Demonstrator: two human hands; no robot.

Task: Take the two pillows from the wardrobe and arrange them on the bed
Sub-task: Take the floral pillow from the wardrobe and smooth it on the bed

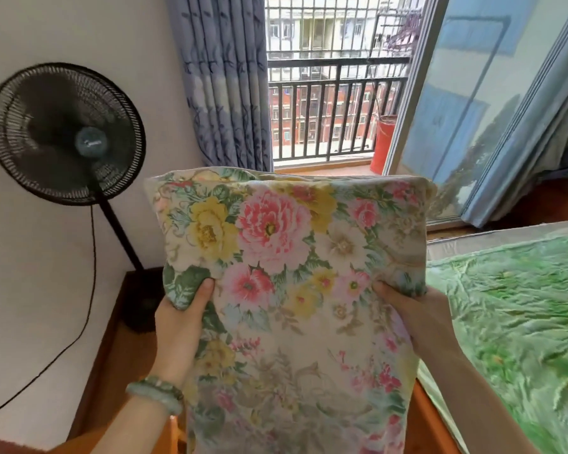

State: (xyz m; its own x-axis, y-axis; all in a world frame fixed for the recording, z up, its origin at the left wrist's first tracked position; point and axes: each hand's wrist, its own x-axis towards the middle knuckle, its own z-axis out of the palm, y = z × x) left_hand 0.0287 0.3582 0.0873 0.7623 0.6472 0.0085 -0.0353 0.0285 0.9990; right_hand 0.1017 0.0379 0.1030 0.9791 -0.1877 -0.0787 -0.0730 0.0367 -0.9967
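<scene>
Fingers of left hand (pixel 177 326) and right hand (pixel 417 317) pinch the pillow (pixel 292 290) by its side edges; pillow upright, long axis vertical, held mid-air. Bed (pixel 512 316) lies just right; right hand nearer. Second pillow not seen.

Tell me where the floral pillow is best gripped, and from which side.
Grip the floral pillow at its two long side edges, one from each side, as the left hand and right hand do now: it is wide, soft and upright.

Both hands, left hand (pixel 177 326) and right hand (pixel 417 317), gripped a floral pillow (pixel 292 290) upright. The green-covered bed (pixel 518 309) lay just right of the pillow.
</scene>
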